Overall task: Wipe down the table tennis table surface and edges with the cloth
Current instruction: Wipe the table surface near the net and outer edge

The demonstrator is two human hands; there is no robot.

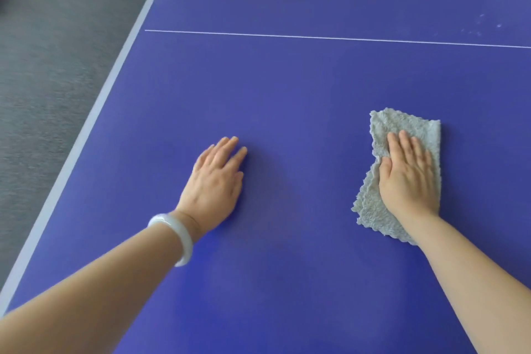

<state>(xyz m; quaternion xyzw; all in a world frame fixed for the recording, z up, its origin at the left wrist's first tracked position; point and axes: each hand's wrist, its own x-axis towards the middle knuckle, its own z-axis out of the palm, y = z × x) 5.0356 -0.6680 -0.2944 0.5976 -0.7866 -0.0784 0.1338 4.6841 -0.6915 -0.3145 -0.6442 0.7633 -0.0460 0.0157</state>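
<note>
Flat right hand presses fluffy grey cloth on smooth blue table.

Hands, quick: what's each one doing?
Left hand: open, flat on the table, holding nothing.
Right hand: open, pressing the cloth flat.

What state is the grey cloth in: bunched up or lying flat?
Lying flat: the cloth spreads against the table, pressed under the right hand; its edges show around it.

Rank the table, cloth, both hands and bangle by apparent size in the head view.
1. table tennis table
2. grey cloth, partly covered
3. left hand and right hand: they look alike, so unranked
4. white bangle
</note>
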